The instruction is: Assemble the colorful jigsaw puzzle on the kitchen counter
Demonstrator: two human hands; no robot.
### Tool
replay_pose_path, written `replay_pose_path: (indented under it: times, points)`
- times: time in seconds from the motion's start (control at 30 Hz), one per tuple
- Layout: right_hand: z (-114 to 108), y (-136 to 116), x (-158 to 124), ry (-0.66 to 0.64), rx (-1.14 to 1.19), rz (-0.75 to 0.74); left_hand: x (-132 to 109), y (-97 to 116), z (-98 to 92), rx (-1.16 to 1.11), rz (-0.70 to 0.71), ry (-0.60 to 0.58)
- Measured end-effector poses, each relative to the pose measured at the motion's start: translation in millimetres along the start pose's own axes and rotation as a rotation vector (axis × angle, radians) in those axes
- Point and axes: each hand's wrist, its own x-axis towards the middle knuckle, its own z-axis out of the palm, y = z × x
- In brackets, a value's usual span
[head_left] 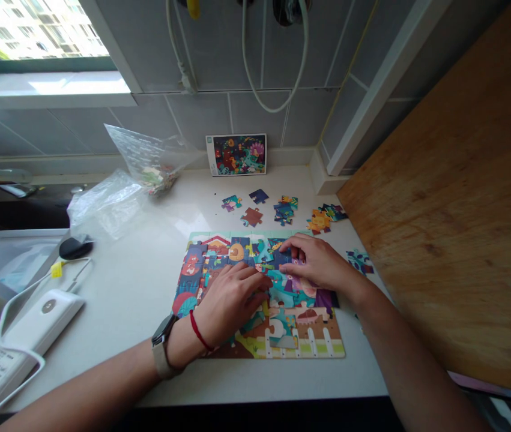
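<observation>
A colourful jigsaw puzzle (219, 247) lies on the white counter, most of its picture covered with fitted pieces. Over its middle rests my left hand (236, 294), fingers loosely bent and apart from the thumb, with no piece visible in them; it hides the puzzle below. My right hand (311, 264) is at the upper right part, thumb and index finger around a dark blue puzzle piece (278, 257). Just left of it a teal piece (263, 252) sits slightly askew. Nearer the front edge, a teal and white piece (283, 329) lies crooked over the fence picture.
Loose pieces, among them a reddish-brown one (251, 216) and an orange one (319, 221), lie behind the puzzle. A picture card (238, 155) leans against the wall. Left are a plastic bag (147, 162) and a white power bank (34, 342). A wooden panel (453, 210) bounds the right.
</observation>
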Motion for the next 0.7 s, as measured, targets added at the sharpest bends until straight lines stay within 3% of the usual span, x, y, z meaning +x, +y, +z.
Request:
replay_pose_path:
  times: [0.7]
  points:
    - [-3.2,-3.6,-3.1,-0.021,-0.033,-0.022,-3.3,-5.9,3.2,-0.055,0.033,0.010]
